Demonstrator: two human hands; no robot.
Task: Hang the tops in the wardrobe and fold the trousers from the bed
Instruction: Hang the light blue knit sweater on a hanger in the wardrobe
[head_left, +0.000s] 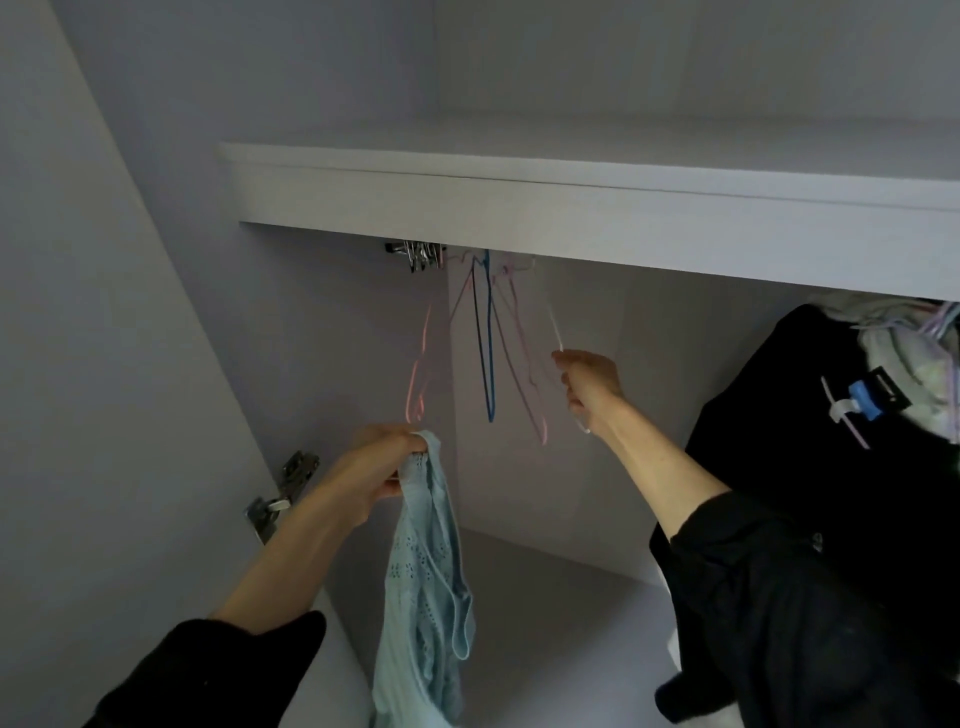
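Centre frame, our right hand (589, 382) pinches a white hanger (557, 325); left hand (387, 462) grips the top (426, 597); neighbouring hangers (485, 332) may snag.

Both arms reach up and forward, black sleeves pushed back. The left hand (382, 470) grips a light blue top (426, 587); the right hand (589, 382) pinches a white hanger (557, 327).

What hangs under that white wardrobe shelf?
Under the white shelf hang thin empty wire hangers, pink and blue, and dark clothes at right. The shelf's front edge hides the rail.
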